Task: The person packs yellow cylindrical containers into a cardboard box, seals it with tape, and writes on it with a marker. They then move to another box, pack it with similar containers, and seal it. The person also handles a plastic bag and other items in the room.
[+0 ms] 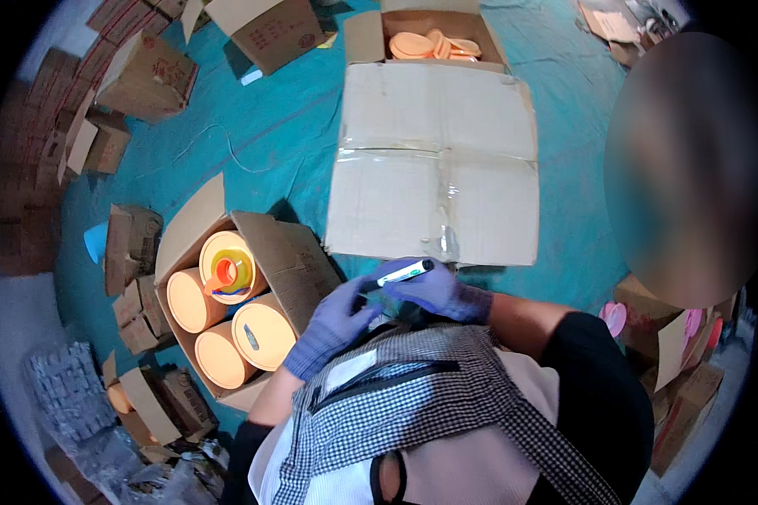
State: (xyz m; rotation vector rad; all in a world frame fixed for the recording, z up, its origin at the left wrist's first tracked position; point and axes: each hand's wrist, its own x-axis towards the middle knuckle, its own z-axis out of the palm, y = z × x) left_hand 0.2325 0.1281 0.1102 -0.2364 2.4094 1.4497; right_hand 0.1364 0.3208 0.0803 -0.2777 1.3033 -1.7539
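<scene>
Both my hands wear purple-blue knit gloves and meet in front of my body. A white marker pen (403,274) with a black end slants between them. My left hand (335,324) is closed around its lower left end, and my right hand (436,293) is closed against the barrel, some fingers hidden. Just beyond them lies a large pale carton (434,126), its flaps shut and clear tape along the seam. On the left stands an open brown carton (288,252) holding several peach-lidded tubs (226,355). A yellow roll with an orange core (229,271) rests on one lid.
An open carton with peach lids (421,46) adjoins the pale carton's far side. Brown cartons (147,76) stack along the left. Clear plastic wrapping (109,446) lies lower left. Cartons with pink items (691,328) stand right, below a blurred patch. Teal sheeting (269,126) covers the floor.
</scene>
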